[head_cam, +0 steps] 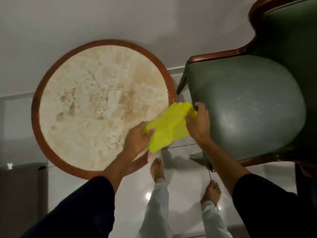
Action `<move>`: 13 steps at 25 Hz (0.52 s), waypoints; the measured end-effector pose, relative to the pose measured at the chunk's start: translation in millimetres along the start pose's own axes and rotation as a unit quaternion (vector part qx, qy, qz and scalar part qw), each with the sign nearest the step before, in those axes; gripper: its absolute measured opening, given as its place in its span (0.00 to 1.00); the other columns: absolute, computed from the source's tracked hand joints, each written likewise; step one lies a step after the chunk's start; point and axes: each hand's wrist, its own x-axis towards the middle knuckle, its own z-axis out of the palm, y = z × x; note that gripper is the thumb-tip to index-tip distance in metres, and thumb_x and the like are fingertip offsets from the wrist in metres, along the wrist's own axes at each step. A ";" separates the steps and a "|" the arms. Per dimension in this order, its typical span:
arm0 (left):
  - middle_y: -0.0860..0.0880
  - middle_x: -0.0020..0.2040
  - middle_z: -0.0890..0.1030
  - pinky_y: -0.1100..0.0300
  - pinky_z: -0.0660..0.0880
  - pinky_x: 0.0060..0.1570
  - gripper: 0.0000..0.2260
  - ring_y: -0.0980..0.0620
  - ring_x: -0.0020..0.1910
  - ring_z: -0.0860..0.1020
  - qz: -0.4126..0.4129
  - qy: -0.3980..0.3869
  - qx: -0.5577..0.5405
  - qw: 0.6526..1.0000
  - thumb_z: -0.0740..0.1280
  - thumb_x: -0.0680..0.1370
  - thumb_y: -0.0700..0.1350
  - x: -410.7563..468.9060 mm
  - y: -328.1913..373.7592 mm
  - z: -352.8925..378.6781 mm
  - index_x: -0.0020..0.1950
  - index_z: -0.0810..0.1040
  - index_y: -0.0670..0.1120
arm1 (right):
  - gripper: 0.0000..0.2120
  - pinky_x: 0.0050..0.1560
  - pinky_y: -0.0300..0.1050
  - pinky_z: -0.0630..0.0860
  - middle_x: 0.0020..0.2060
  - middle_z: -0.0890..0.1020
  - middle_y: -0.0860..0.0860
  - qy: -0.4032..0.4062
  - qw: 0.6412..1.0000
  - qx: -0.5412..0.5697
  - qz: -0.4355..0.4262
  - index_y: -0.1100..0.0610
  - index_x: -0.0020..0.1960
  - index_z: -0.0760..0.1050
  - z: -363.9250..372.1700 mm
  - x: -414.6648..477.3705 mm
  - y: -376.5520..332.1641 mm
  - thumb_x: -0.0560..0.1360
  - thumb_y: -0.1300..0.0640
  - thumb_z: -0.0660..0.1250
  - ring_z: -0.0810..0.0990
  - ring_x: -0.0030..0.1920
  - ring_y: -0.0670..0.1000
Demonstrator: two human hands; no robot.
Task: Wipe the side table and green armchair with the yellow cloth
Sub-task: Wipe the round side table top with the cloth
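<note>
The yellow cloth (169, 126) is stretched between both hands, above the gap between table and chair. My left hand (137, 139) grips its near-left end over the table's right edge. My right hand (199, 123) pinches the cloth's far-right end, just in front of the chair seat. The round side table (96, 107) has a pale marble top and a reddish-brown wooden rim. The green armchair (248, 107) stands to the right, with a domed leather seat showing pale specks, and a dark wooden frame.
A white wall (85, 23) runs behind the table and chair. The glossy tiled floor (181, 194) lies below, with my bare feet (157, 169) on it. A dark low object (20, 194) stands at the lower left. A chair leg (204, 162) reaches toward my feet.
</note>
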 end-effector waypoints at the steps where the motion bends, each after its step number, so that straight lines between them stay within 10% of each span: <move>1: 0.40 0.60 0.82 0.50 0.77 0.58 0.18 0.43 0.57 0.80 0.033 0.059 0.061 0.996 0.62 0.79 0.54 19.0 -8.8 -11.8 0.63 0.77 0.46 | 0.29 0.62 0.54 0.70 0.67 0.72 0.62 0.049 0.997 -0.066 0.003 0.58 0.71 0.65 22.7 2.7 -8.8 0.75 0.51 0.69 0.72 0.66 0.63; 4: 0.39 0.71 0.72 0.42 0.66 0.67 0.23 0.39 0.69 0.71 0.056 0.211 0.248 0.944 0.54 0.79 0.53 71.6 -45.3 -47.3 0.70 0.71 0.43 | 0.38 0.74 0.59 0.57 0.77 0.57 0.64 0.055 0.990 -0.130 0.023 0.59 0.78 0.54 97.8 -13.2 -36.5 0.77 0.38 0.59 0.56 0.77 0.62; 8: 0.41 0.80 0.55 0.39 0.50 0.75 0.26 0.43 0.79 0.54 0.002 0.210 0.355 0.911 0.49 0.83 0.56 89.3 -88.5 -40.9 0.79 0.55 0.46 | 0.44 0.78 0.61 0.46 0.78 0.46 0.65 0.050 0.986 -0.142 0.070 0.63 0.79 0.43 146.9 33.1 -63.5 0.77 0.33 0.50 0.43 0.79 0.62; 13: 0.43 0.79 0.60 0.41 0.53 0.75 0.25 0.46 0.78 0.58 0.020 0.257 0.339 0.905 0.47 0.83 0.56 93.3 -96.5 -39.4 0.77 0.59 0.47 | 0.35 0.77 0.63 0.44 0.79 0.48 0.62 0.045 0.965 -0.232 -0.114 0.59 0.79 0.47 154.4 134.7 -108.5 0.80 0.39 0.48 0.44 0.79 0.62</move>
